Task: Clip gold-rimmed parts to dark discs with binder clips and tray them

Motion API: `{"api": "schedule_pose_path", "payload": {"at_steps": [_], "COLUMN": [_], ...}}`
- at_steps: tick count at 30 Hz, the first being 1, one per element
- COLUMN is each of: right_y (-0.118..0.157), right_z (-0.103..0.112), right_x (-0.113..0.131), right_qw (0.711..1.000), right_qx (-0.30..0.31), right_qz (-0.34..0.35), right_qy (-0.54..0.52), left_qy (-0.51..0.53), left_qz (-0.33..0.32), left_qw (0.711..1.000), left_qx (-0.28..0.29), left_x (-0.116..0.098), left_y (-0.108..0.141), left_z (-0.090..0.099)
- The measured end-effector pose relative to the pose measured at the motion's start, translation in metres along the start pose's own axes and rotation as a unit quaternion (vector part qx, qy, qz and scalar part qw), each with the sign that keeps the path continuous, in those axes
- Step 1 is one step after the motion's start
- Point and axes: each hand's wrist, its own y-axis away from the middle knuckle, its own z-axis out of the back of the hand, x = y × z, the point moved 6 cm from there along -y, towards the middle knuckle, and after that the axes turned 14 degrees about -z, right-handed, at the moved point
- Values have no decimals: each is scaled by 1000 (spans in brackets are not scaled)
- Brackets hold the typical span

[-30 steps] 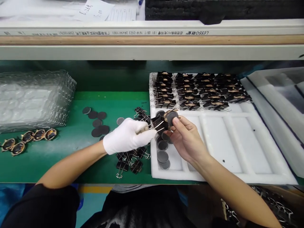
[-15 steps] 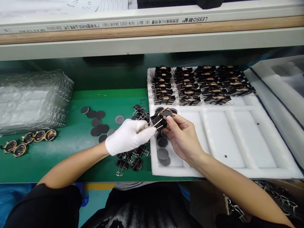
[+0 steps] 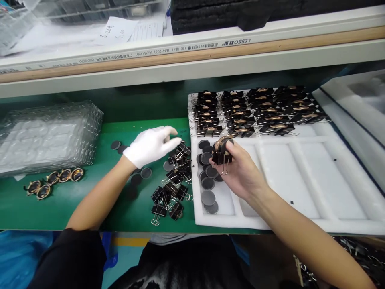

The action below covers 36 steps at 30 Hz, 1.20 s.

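Note:
My right hand (image 3: 245, 172), bare, grips a black binder clip (image 3: 221, 157) over the left part of the white foam tray (image 3: 246, 218). A dark round disc (image 3: 227, 145) and a gold-edged piece (image 3: 219, 142) are clamped in that clip, with my thumb against the disc. My left hand (image 3: 150, 145), in a white glove, holds nothing; its thumb and forefinger are apart at the upper end of a pile of loose binder clips (image 3: 173, 190). Loose grey discs (image 3: 208, 197) lie in the tray's left compartment, below my right hand.
Rows of clipped gold-edged pieces (image 3: 240, 121) fill the tray's far side. Clear plastic trays (image 3: 51, 138) are stacked at the left, with gold-rimmed dark pieces (image 3: 64, 175) in front. More dark discs (image 3: 146, 173) lie on the green table (image 3: 120, 212). A shelf edge (image 3: 168, 74) runs across the back.
My left hand has let go of the binder clip and moved left and up to the loose clips. My right hand keeps the clipped piece, slightly farther right. The view has tilted up a little.

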Motion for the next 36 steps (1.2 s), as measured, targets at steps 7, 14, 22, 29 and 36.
{"api": "schedule_pose_path", "payload": {"at_steps": [7,14,22,29,36], "right_y": [5,3,6,7,9], "right_z": [-11,-9,-13,-31,-35], "right_x": [-2,-4,-7,-15,-23], "right_qw": [998,995,979,967,960], "right_qx": [53,64,84,145,175], "right_qz": [-38,-15,33,4,-105], "right_qy": [4,76,183,211,193], "left_qy": [-5,-25,-176,-194,-317], "left_qz": [-111,-120,-245,-281,-300], "left_qw": [993,985,919,905,868], "left_qx": [34,-122,-254,-253,-237], "left_x": [-6,-3,-26,-58,-68], "left_y": [-25,-10,24,32,41], "left_z": [-25,3,15,13,16]}}
